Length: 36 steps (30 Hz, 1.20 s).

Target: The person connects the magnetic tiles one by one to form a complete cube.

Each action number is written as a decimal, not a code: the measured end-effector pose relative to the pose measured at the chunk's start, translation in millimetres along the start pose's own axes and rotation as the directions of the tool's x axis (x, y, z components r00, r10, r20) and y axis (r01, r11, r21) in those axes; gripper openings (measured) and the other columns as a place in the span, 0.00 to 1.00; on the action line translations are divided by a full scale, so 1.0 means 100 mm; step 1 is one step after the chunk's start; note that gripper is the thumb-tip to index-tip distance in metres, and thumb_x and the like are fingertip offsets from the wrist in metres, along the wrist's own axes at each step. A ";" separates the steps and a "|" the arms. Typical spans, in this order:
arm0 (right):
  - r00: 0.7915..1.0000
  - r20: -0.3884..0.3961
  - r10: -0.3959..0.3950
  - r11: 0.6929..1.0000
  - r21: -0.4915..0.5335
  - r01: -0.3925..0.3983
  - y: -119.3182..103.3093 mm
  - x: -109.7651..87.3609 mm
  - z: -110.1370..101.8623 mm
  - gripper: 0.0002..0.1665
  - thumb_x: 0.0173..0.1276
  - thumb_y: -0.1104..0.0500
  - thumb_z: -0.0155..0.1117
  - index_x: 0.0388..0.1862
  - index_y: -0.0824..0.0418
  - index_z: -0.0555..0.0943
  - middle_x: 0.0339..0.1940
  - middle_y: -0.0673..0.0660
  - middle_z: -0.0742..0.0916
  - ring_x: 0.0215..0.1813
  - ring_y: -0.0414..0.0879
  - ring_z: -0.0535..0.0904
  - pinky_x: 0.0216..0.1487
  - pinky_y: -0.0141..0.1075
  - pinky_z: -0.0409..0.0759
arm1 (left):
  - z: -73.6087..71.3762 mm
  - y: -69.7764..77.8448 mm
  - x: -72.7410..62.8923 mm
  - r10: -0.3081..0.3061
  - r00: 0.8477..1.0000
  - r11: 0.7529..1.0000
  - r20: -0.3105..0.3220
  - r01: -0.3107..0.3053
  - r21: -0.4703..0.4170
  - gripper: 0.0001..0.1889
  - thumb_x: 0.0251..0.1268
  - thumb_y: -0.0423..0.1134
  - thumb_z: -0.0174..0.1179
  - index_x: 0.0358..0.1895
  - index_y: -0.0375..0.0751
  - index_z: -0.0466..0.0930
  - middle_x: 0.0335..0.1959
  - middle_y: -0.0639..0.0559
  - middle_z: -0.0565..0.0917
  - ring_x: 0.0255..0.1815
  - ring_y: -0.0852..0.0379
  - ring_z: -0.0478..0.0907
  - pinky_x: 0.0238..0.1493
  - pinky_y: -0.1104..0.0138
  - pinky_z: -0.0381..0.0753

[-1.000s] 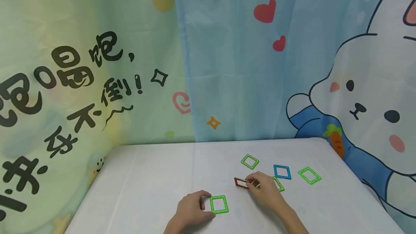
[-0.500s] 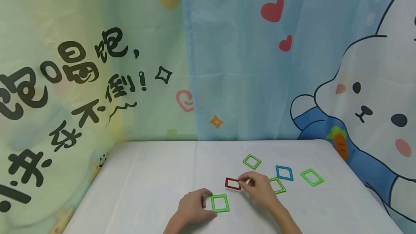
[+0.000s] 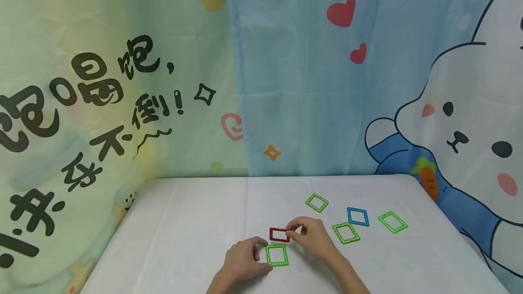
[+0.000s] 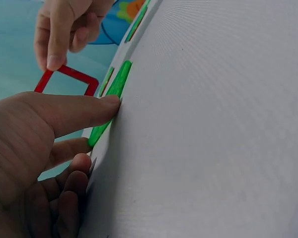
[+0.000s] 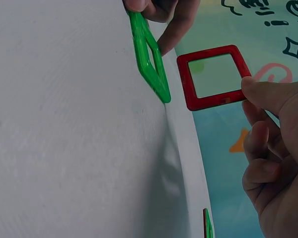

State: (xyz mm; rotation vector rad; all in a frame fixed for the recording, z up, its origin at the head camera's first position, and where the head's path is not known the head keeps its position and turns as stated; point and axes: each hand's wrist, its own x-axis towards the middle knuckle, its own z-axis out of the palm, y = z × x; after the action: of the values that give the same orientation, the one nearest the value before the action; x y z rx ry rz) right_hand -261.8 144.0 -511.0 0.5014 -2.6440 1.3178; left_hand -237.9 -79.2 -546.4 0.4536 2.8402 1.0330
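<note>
In the head view my left hand (image 3: 243, 260) pinches a green square magnetic tile (image 3: 276, 246) between thumb and index finger at its left corners. The left wrist view shows this tile (image 4: 122, 82) nearly edge-on, low over the white surface, the thumb on its near edge. My right hand (image 3: 312, 237) grips a red square magnetic tile (image 3: 270, 234) by one corner between thumb and fingertips. The red tile (image 5: 187, 87) is held up off the table, tilted, just behind the green one. A narrow gap shows between them in the right wrist view.
On the white table (image 3: 184, 239) to the right lie a far green tile (image 3: 310, 198), a blue tile (image 3: 357, 209), a nearer green tile (image 3: 352, 240) close to the blue one, and another green tile (image 3: 386, 225) farther right. A printed curtain (image 3: 286, 103) hangs behind the table.
My right hand has carried the red tile leftward to just behind the green tile, uncovering the nearer green tile on the right. The left hand keeps its place with its tile.
</note>
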 end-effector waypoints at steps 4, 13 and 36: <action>1.000 0.020 -0.011 1.000 0.023 0.010 -0.03 0.00 0.03 0.06 0.58 0.64 0.73 0.32 0.53 0.86 0.30 0.44 0.85 0.21 0.37 0.69 0.21 0.31 0.70 | 0.00 -0.01 -0.01 0.010 1.000 1.000 -0.006 -0.010 -0.009 0.26 0.43 0.53 0.75 0.48 0.49 0.83 0.17 0.64 0.71 0.17 0.66 0.64 0.18 0.70 0.61; 0.999 0.039 -0.033 0.999 0.031 0.032 -0.01 -0.01 0.06 0.05 0.59 0.63 0.73 0.32 0.53 0.86 0.31 0.44 0.86 0.22 0.37 0.69 0.23 0.31 0.70 | -0.02 0.01 -0.01 0.005 1.000 1.000 0.000 -0.005 -0.020 0.26 0.42 0.52 0.76 0.48 0.49 0.83 0.17 0.63 0.71 0.18 0.66 0.64 0.19 0.70 0.61; 0.999 0.043 -0.012 1.000 0.025 0.011 0.02 -0.01 0.11 0.04 0.59 0.63 0.73 0.32 0.55 0.86 0.30 0.45 0.86 0.21 0.37 0.69 0.22 0.31 0.69 | 0.02 -0.04 0.01 0.000 1.000 1.000 0.002 0.000 -0.006 0.26 0.43 0.54 0.75 0.49 0.51 0.82 0.17 0.64 0.70 0.17 0.66 0.64 0.18 0.69 0.61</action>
State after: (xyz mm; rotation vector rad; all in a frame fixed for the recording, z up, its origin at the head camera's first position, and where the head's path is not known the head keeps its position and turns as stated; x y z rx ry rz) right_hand -261.2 136.9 -519.8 0.5545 -2.6583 1.3534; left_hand -239.6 -80.4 -550.5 0.4537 2.8350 1.0402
